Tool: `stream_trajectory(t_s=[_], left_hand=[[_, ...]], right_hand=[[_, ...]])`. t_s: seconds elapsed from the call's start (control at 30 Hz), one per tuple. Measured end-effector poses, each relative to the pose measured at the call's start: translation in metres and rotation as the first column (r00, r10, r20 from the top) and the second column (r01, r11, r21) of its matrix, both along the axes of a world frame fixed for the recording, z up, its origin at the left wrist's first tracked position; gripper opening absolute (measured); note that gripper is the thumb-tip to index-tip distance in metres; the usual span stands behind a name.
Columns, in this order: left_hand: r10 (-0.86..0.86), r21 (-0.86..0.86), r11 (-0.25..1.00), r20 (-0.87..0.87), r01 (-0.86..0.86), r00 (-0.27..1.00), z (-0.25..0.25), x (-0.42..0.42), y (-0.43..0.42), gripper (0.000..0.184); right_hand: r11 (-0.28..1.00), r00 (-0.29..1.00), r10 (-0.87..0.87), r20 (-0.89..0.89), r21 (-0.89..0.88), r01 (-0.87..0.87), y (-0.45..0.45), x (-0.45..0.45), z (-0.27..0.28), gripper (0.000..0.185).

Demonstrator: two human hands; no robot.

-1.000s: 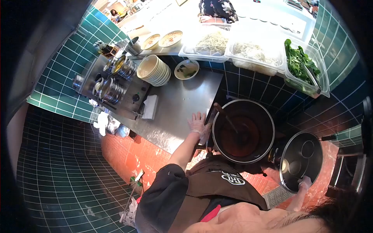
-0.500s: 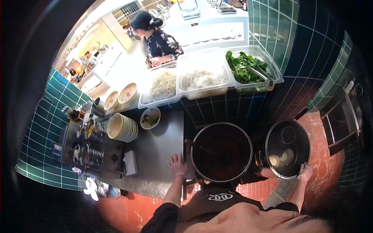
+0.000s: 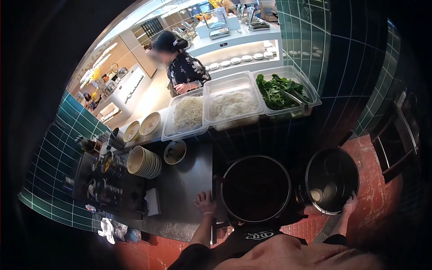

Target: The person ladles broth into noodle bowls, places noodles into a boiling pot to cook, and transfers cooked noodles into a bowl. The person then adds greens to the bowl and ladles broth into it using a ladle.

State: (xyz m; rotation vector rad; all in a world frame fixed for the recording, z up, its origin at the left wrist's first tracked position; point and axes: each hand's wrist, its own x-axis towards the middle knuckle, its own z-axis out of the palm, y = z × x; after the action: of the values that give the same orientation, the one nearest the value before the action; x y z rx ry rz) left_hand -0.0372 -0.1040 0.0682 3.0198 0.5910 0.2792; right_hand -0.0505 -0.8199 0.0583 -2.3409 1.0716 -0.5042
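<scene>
My left hand (image 3: 204, 203) lies flat on the front right part of the steel counter (image 3: 186, 191), fingers spread, with nothing in it. Beside it on the right stands a large, dark round pot (image 3: 256, 156), its contents too dark to make out. Further right is a second dark pot (image 3: 332, 213) with two pale round shapes visible inside. At this pot's near right rim my right hand (image 3: 349, 205) appears closed on the edge; its fingers are partly hidden.
Clear tubs hold bean sprouts (image 3: 189, 112), white noodles (image 3: 235, 103) and leafy greens (image 3: 281, 92) with tongs. On the left are stacked bowls (image 3: 144, 161), a single bowl (image 3: 175, 152) and metal containers (image 3: 112, 164). Another person (image 3: 186, 67) stands beyond the ledge.
The view has tilted up, so the tubs and pots sit lower in it, and the picture is darker. Both hands keep their places. The person beyond the ledge has turned their head downward.
</scene>
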Motion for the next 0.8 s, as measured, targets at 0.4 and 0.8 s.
stream_trajectory(t_s=[0.4, 0.8], left_hand=[[0.003, -0.008, 1.0, 0.031, -0.002, 1.0, -0.001, 0.0, 0.0, 0.067], [0.024, -0.012, 1.0, -0.026, -0.024, 0.999, 0.009, 0.0, -0.007, 0.064]], right_hand=[[0.996, 0.994, -0.075, 0.083, 0.052, 0.071, 0.011, -0.002, 0.007, 0.032], [0.996, 0.991, -0.073, 0.108, 0.055, 0.067, 0.007, -0.002, 0.004, 0.025]])
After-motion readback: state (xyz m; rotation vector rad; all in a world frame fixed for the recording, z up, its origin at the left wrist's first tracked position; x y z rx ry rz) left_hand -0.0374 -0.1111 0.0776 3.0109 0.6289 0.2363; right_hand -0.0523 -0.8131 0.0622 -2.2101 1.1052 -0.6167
